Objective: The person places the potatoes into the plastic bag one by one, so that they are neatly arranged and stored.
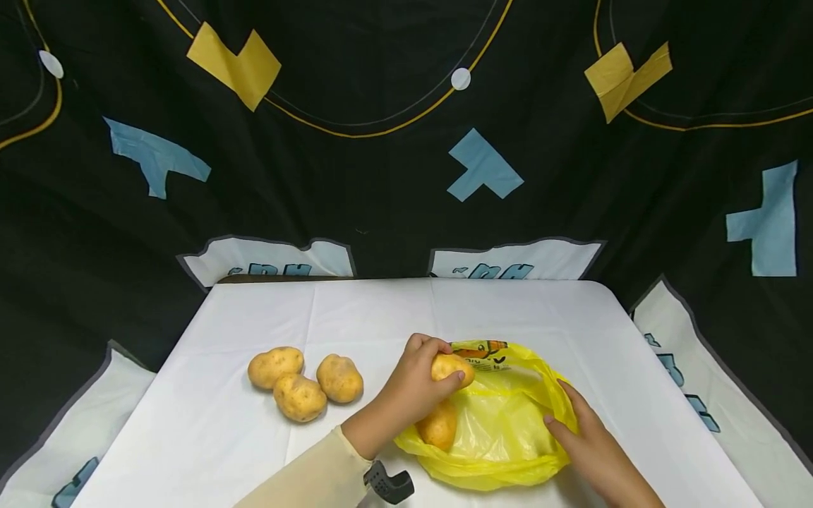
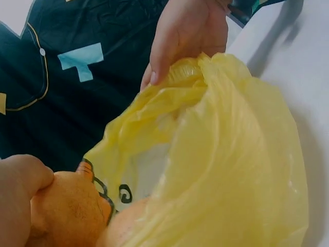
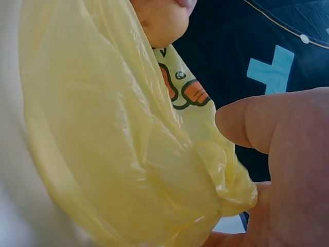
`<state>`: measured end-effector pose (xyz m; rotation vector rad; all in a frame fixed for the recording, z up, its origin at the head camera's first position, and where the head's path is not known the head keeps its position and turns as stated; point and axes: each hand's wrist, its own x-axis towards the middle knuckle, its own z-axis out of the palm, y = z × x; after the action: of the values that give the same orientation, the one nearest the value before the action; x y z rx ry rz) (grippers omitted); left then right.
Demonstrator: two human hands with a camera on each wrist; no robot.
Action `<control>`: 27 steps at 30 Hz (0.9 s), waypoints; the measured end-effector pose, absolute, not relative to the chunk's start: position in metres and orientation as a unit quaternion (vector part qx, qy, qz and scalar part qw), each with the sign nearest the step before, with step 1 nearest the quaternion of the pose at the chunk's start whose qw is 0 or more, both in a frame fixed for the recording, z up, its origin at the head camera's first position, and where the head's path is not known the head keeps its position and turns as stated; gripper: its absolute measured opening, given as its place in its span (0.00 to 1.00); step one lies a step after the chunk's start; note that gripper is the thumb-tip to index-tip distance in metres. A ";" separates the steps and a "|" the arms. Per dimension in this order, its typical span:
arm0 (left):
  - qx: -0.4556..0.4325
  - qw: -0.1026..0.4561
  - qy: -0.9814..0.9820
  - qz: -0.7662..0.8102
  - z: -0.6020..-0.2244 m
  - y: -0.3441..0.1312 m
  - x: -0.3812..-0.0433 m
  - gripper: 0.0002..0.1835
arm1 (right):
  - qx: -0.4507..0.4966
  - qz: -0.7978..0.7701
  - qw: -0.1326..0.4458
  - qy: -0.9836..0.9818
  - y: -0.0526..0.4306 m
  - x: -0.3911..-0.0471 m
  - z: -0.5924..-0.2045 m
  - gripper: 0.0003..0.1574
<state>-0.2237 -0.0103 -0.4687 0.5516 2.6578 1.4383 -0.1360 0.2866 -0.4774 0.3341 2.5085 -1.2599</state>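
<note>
My left hand holds a potato between thumb and fingers, over the left part of a yellow plastic bag. The bag's mouth gapes upward on the table, with a printed picture on its far side. Another potato lies just inside the bag's left side, below my left wrist. On the opposite side, my right hand grips the bag's rim, thumb inside and fingers outside. In the left wrist view the held potato is close to the print on the bag.
Three potatoes sit in a cluster on the white-covered table, left of the bag. A black cloth with yellow lines and blue tape pieces hangs behind the table. A dark band is on my left wrist.
</note>
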 end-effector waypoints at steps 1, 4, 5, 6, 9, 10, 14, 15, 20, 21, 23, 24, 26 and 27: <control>0.179 0.031 0.867 0.464 -0.470 -0.009 -0.225 0.22 | 0.118 -0.438 0.155 0.877 0.287 -0.136 -0.477 0.54; 0.177 0.021 0.873 0.454 -0.474 -0.006 -0.229 0.21 | 0.113 -0.434 0.150 0.881 0.289 -0.135 -0.476 0.54; 0.179 0.018 0.874 0.451 -0.475 -0.005 -0.230 0.21 | 0.111 -0.434 0.148 0.882 0.289 -0.135 -0.476 0.54; 0.179 0.017 0.876 0.447 -0.477 -0.004 -0.231 0.21 | 0.109 -0.433 0.147 0.883 0.290 -0.135 -0.476 0.54; 0.175 0.013 0.884 0.433 -0.481 -0.002 -0.231 0.21 | 0.116 -0.438 0.154 0.878 0.290 -0.135 -0.478 0.54; 0.174 0.011 0.887 0.428 -0.482 -0.001 -0.230 0.21 | 0.118 -0.439 0.157 0.877 0.290 -0.136 -0.478 0.54; 0.171 0.003 0.897 0.409 -0.485 0.003 -0.230 0.22 | 0.118 -0.442 0.161 0.875 0.289 -0.137 -0.478 0.54; 0.172 0.001 0.898 0.405 -0.486 0.004 -0.230 0.22 | 0.116 -0.441 0.159 0.876 0.289 -0.137 -0.477 0.53; 0.169 -0.001 0.906 0.387 -0.486 0.008 -0.229 0.21 | 0.123 -0.439 0.164 0.875 0.289 -0.137 -0.476 0.54; 0.166 -0.001 0.909 0.382 -0.486 0.008 -0.229 0.21 | 0.120 -0.437 0.164 0.876 0.289 -0.136 -0.476 0.54; 0.163 -0.001 0.914 0.372 -0.487 0.007 -0.228 0.20 | 0.117 -0.436 0.165 0.877 0.289 -0.136 -0.476 0.54; 0.161 0.000 0.916 0.367 -0.487 0.007 -0.227 0.20 | 0.116 -0.437 0.164 0.877 0.289 -0.136 -0.476 0.54; 0.164 -0.001 0.920 0.355 -0.487 0.006 -0.228 0.20 | 0.113 -0.439 0.163 0.876 0.289 -0.137 -0.477 0.54; 0.167 -0.002 0.922 0.348 -0.487 0.006 -0.228 0.20 | 0.112 -0.439 0.162 0.877 0.289 -0.137 -0.477 0.54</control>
<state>-0.2282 0.0061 -0.4866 0.5256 2.9019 1.0959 -0.1368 0.2893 -0.4768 0.3188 2.5028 -1.2517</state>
